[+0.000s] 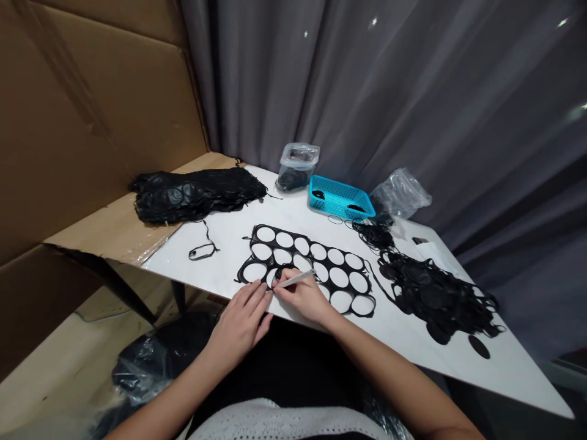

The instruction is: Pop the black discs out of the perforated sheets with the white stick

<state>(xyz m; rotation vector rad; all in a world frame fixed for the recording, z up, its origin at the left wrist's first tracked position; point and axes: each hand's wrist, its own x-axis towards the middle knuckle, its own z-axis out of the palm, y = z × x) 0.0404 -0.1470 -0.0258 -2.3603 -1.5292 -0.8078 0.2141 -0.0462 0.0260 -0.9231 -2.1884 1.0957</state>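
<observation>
A thin black sheet with rows of large round holes lies on the white table. My left hand rests flat, its outstretched fingertips on the sheet's near edge. My right hand is closed around a slim pale tool; whether it is a knife or tweezers I cannot tell. Its working tip is hidden by my fingers, which meet the sheet beside my left fingertips. A small tangle of black strands sits by the right fingers.
A stack of black sheets lies at the back left, a loose black loop nearer. Behind stand a clear tub, a blue basket and a plastic bag. Black discs and scraps are heaped right. Cardboard walls the left.
</observation>
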